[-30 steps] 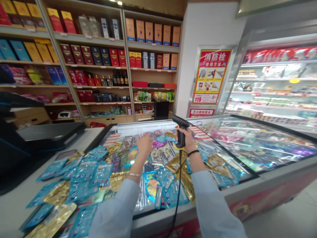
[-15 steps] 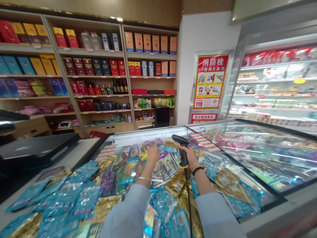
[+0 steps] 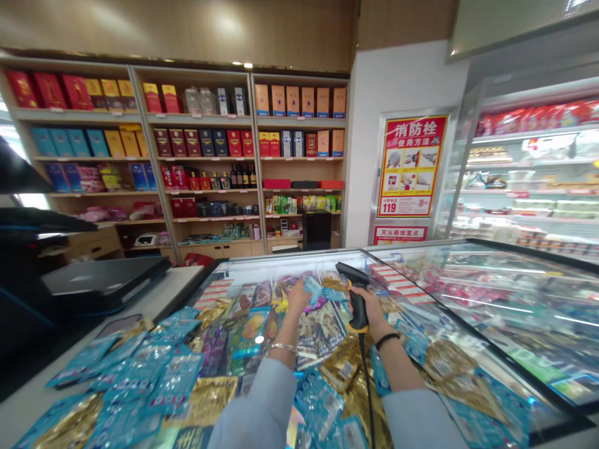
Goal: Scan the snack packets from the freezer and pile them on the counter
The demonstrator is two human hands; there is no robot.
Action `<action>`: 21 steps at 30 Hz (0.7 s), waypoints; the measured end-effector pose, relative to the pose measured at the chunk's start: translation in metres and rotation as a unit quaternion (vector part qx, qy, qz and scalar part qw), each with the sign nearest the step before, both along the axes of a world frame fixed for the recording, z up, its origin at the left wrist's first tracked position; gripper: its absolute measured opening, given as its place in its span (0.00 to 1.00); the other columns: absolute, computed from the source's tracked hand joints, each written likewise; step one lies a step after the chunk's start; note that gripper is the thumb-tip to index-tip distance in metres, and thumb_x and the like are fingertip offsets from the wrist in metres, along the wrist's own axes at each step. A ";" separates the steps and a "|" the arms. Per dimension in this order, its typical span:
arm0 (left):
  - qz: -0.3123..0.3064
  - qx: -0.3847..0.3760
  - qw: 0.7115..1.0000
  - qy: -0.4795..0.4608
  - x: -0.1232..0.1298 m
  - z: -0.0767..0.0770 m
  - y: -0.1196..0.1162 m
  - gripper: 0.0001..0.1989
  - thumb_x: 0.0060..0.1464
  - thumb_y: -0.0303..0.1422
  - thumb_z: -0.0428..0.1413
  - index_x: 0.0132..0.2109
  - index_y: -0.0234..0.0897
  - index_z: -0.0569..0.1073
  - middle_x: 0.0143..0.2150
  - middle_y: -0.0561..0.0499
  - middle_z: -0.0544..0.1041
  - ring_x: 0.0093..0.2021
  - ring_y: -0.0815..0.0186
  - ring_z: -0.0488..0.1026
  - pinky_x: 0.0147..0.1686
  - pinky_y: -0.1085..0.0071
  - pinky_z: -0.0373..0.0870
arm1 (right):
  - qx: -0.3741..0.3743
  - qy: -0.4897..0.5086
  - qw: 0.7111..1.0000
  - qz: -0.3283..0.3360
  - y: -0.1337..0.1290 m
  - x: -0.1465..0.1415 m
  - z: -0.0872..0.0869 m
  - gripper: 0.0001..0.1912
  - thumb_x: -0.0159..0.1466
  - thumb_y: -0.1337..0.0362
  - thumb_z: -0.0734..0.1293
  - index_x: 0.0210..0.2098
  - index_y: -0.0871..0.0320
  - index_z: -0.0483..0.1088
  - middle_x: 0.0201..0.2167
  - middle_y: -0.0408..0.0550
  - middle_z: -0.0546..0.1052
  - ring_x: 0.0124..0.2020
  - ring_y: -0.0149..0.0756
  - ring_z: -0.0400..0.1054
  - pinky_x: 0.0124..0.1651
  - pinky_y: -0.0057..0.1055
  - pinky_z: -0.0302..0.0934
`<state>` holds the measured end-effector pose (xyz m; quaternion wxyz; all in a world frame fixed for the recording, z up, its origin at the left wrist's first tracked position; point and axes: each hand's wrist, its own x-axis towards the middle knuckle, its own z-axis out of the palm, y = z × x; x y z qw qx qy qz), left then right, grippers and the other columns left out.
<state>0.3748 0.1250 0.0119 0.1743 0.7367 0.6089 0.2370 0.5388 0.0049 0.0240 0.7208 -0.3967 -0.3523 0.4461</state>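
Note:
My left hand (image 3: 298,297) is closed on the edge of a small blue packet (image 3: 312,288), over the glass top of a display freezer (image 3: 262,265). My right hand (image 3: 372,308) wraps round the handle of a black and yellow barcode scanner (image 3: 358,307), whose cord (image 3: 367,386) hangs down toward me. Beside the scanner is a gold and blue packet (image 3: 334,288); whether the right fingers touch it is hidden. Beneath my forearms lie more blue packets (image 3: 318,399) and gold packets (image 3: 344,368).
A pile of blue packets (image 3: 135,368) covers the counter on the left, by a black flat device (image 3: 107,280). More packets (image 3: 468,380) lie at right on the glass. Behind stand shelves of boxes (image 3: 201,143), a red poster (image 3: 407,165) and a lit fridge (image 3: 528,168).
My left hand has gone from resting with its fingers stretched near the blue packet to gripping it. The right hand still holds the scanner. The whole view has shifted slightly.

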 end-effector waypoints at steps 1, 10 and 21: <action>0.009 0.006 1.000 -0.016 -0.002 0.002 -0.001 0.16 0.52 0.29 0.57 0.50 0.35 0.71 0.48 0.42 0.79 0.50 0.61 0.75 0.45 0.73 0.67 | 0.002 -0.001 1.000 0.003 0.000 0.000 0.000 0.14 0.46 0.56 0.72 0.25 0.59 0.68 0.16 0.41 0.71 0.12 0.30 0.61 0.13 0.26 0.52; 0.035 0.135 0.972 -0.189 -0.019 0.026 -0.005 0.12 0.56 0.34 0.53 0.47 0.39 0.72 0.38 0.48 0.80 0.40 0.62 0.77 0.41 0.71 0.68 | 0.036 -0.066 0.996 0.048 -0.007 -0.004 0.003 0.13 0.49 0.57 0.72 0.28 0.59 0.69 0.18 0.41 0.72 0.12 0.29 0.62 0.14 0.26 0.52; -0.003 0.162 0.958 -0.237 -0.013 0.029 -0.014 0.11 0.54 0.32 0.51 0.44 0.39 0.74 0.34 0.49 0.79 0.37 0.63 0.75 0.38 0.71 0.67 | 0.037 -0.101 0.991 0.073 -0.016 -0.011 0.007 0.13 0.51 0.57 0.71 0.25 0.59 0.67 0.17 0.41 0.70 0.12 0.29 0.62 0.14 0.25 0.52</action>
